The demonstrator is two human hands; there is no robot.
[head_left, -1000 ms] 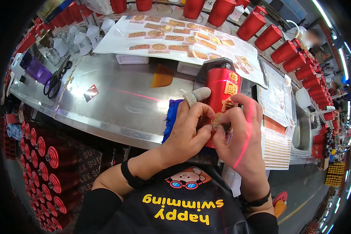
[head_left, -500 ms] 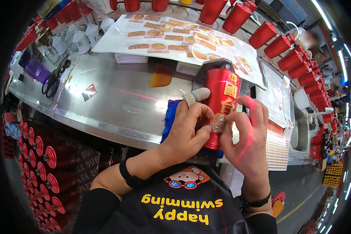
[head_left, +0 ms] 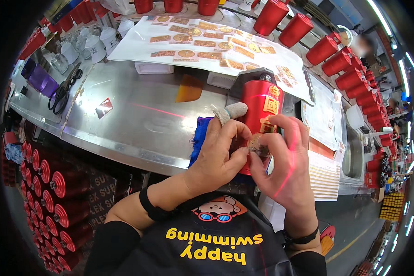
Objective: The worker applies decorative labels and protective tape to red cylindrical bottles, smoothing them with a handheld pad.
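Observation:
A red bottle [head_left: 256, 101] with gold raised-looking lettering lies tilted in front of me, its dark neck pointing away into a dark grey holder [head_left: 244, 78]. Low on its side is a small round gold decal with clear film [head_left: 255, 141]. My left hand [head_left: 218, 154] pinches the decal's left edge; a whitish cloth cot [head_left: 236, 110] covers one finger that rests along the bottle. From the right, my right hand [head_left: 287, 158] curls over the bottle, with thumb and fingertips closed at the decal's other side. Fingers partly hide the decal.
Blue cloth [head_left: 199, 140] lies beside the bottle. Beyond it is a white sheet of gold decals [head_left: 170, 43]. Black scissors [head_left: 64, 92], an amber scraper [head_left: 189, 88] and a purple container [head_left: 39, 78] lie on the metal bench [head_left: 129, 115]. Red bottles [head_left: 324, 48] line the conveyor; more [head_left: 64, 184] stand lower left.
My right hand has shifted slightly left and down, its thumb nearer my left hand. The bottle has turned a little, and the bottles on the conveyor have moved along.

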